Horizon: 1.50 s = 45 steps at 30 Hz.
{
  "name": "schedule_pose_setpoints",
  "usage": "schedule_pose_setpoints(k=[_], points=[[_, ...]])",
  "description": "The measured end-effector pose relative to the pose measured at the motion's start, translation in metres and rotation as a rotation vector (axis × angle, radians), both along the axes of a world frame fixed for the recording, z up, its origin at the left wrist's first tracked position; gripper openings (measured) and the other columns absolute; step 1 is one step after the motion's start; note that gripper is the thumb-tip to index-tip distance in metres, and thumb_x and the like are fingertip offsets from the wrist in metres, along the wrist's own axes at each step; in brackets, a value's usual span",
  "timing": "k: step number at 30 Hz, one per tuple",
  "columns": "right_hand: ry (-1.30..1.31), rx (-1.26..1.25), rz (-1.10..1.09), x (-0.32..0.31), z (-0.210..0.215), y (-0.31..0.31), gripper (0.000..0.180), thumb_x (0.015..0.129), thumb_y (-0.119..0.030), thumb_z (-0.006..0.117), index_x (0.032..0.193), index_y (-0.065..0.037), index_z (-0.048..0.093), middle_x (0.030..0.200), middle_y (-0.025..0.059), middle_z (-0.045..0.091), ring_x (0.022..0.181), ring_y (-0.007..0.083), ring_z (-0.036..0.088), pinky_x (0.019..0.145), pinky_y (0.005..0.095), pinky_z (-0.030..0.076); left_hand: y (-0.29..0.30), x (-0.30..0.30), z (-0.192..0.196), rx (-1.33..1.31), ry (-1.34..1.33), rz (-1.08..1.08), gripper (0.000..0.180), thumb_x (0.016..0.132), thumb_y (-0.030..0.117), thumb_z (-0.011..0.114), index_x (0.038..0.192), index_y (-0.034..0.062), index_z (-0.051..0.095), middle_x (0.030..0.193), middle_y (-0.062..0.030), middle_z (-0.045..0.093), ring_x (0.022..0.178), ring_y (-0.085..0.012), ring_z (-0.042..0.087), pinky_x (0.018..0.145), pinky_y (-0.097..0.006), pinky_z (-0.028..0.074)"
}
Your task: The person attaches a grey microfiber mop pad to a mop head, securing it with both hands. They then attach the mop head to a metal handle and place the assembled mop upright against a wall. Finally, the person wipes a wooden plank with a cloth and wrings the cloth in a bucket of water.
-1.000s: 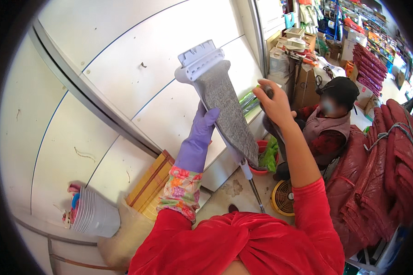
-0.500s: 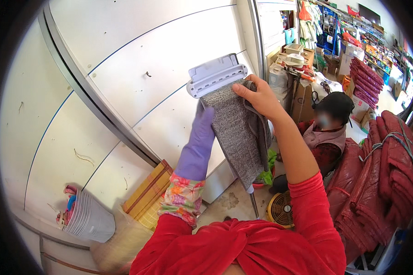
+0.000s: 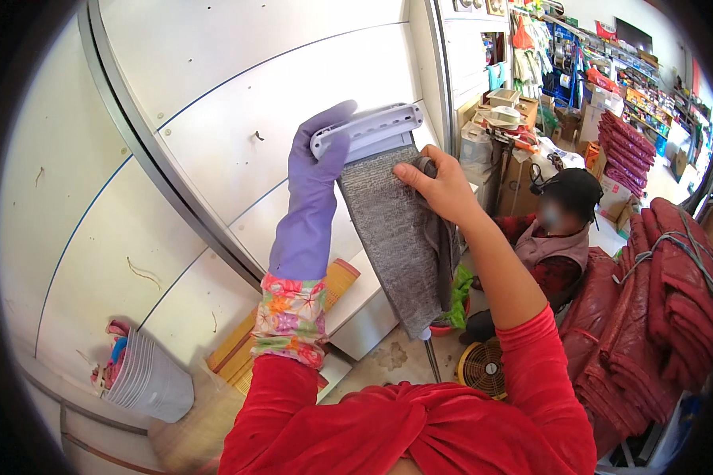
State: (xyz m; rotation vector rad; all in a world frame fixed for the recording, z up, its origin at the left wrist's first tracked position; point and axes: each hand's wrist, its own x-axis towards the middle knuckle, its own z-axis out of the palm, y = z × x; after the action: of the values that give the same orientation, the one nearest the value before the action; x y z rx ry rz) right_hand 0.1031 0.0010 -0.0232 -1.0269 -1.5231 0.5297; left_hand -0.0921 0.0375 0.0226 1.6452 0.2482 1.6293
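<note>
In front of me is a flat mop with a grey fabric pad (image 3: pixel 396 222) and a pale plastic end piece (image 3: pixel 376 134) with a row of slots. Its metal pole (image 3: pixel 431 360) runs downward toward the floor. My left hand (image 3: pixel 317 150), in a purple rubber glove with a flowered cuff, grips the left end of the plastic piece, thumb in front and fingers behind. My bare right hand (image 3: pixel 444 186) is closed on the pad's upper right edge, the thumb lying on the grey fabric. Loose darker cloth hangs under that hand.
At right a seated person (image 3: pixel 558 229) in a dark cap is beside stacked dark-red quilted bundles (image 3: pixel 642 309). A yellow round-grilled thing (image 3: pixel 482 368) and a pot with green leaves (image 3: pixel 455 309) are on the floor. Nested grey buckets (image 3: pixel 152 376) stand lower left, near a white panelled wall (image 3: pixel 206 158).
My left hand has moved up from the pad's left edge to the plastic end piece and closed on it. The piece has tilted, and my right hand has shifted slightly left, still on the pad.
</note>
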Motion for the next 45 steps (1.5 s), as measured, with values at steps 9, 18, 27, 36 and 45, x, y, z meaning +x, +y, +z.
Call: schedule_pose_setpoints(k=[9, 18, 27, 36, 45], points=[[0.028, 0.029, -0.054, -0.001, 0.007, -0.006, 0.047, 0.079, -0.041, 0.073, 0.084, 0.004, 0.058, 0.073, 0.013, 0.059, 0.068, 0.0204, 0.055, 0.064, 0.0349, 0.044, -0.022, -0.028, 0.051, 0.388, 0.783, 0.383, 0.052, 0.074, 0.032, 0.082, 0.117, 0.0089, 0.063, 0.117, -0.0094, 0.06, 0.108, -0.0201, 0.057, 0.094, -0.033, 0.046], [0.0, 0.323, -0.269, -0.008, 0.008, -0.013, 0.033, 0.08, -0.025, 0.074, 0.092, 0.002, 0.059, 0.094, 0.0136, 0.054, 0.087, 0.0267, 0.056, 0.077, 0.035, 0.045, -0.057, -0.015, 0.072, 0.31, 0.886, 0.265, 0.058, 0.075, 0.04, 0.079, 0.119, 0.0075, 0.062, 0.113, -0.0085, 0.059, 0.109, -0.0214, 0.055, 0.095, -0.034, 0.044], [-0.02, 0.39, 0.113, 0.015, -0.037, -0.037, 0.022, 0.082, -0.006, 0.067, 0.101, -0.003, 0.057, 0.113, 0.0109, 0.06, 0.104, 0.0248, 0.058, 0.09, 0.0324, 0.044, -0.016, -0.03, 0.04, 0.366, 0.845, 0.451, 0.056, 0.079, 0.037, 0.074, 0.125, 0.0088, 0.059, 0.118, -0.011, 0.056, 0.111, -0.0232, 0.052, 0.097, -0.034, 0.042], [-0.351, 0.172, 0.311, 0.036, -0.117, -0.086, 0.022, 0.084, -0.009, 0.066, 0.105, -0.004, 0.06, 0.096, 0.0142, 0.064, 0.09, 0.0317, 0.063, 0.078, 0.0351, 0.049, 0.008, -0.037, 0.021, 0.406, 0.989, 0.586, 0.055, 0.085, 0.024, 0.068, 0.134, 0.0097, 0.05, 0.122, -0.0166, 0.055, 0.113, -0.0286, 0.055, 0.098, -0.038, 0.044], [-0.491, -0.447, 0.389, 0.093, -0.216, -0.152, 0.022, 0.084, -0.016, 0.068, 0.1, -0.004, 0.058, 0.082, 0.0185, 0.061, 0.077, 0.0322, 0.062, 0.068, 0.0363, 0.048, 0.05, -0.06, 0.011, 0.522, 0.947, 0.667, 0.048, 0.087, 0.027, 0.065, 0.128, 0.0058, 0.054, 0.123, -0.0154, 0.057, 0.113, -0.0277, 0.056, 0.098, -0.035, 0.045]])
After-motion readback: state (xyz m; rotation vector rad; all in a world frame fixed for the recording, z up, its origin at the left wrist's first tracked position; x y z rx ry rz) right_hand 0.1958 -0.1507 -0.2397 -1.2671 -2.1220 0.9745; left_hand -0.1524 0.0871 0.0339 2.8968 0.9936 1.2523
